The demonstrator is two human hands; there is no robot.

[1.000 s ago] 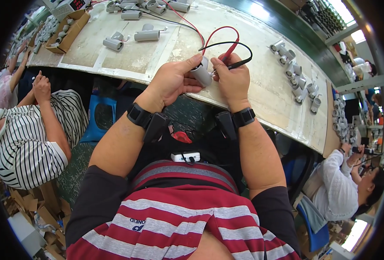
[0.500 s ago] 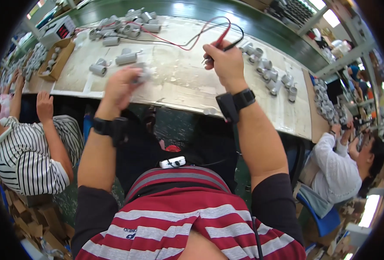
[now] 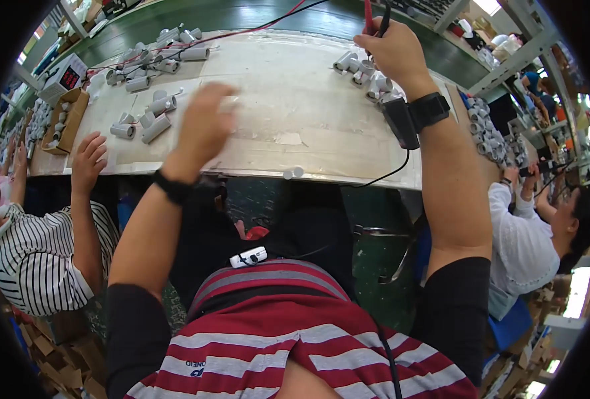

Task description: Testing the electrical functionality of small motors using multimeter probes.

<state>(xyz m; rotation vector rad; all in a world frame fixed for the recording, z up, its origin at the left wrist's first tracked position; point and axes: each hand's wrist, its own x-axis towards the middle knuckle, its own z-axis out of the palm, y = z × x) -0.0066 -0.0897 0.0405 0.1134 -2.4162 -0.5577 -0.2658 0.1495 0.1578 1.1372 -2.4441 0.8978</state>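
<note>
My right hand (image 3: 398, 56) is closed round a red test probe (image 3: 368, 16) and a black test probe (image 3: 385, 16), raised over the far right part of the worktable. Just below it lies a row of grey cylindrical parts (image 3: 365, 72). My left hand (image 3: 208, 126) hovers above the left-middle of the table, smeared by motion, so whether its fingers hold anything is unclear. Left of that hand lie a few more grey cylinders (image 3: 155, 128). Beyond them is a larger pile of the same parts (image 3: 138, 83). Red and black leads run from the probes toward the left.
A white box with a red digital display (image 3: 64, 75) stands at the far left, with a cardboard box (image 3: 78, 106) of small parts before it. Two small white discs (image 3: 297, 172) sit at the table's front edge. People work on both sides; one hand (image 3: 88, 163) rests by the left edge.
My right hand has moved right and away from me with the probes. The blurred grey cylinder seen in my left hand is no longer visible there; another cylinder now lies in the small group beside it.
</note>
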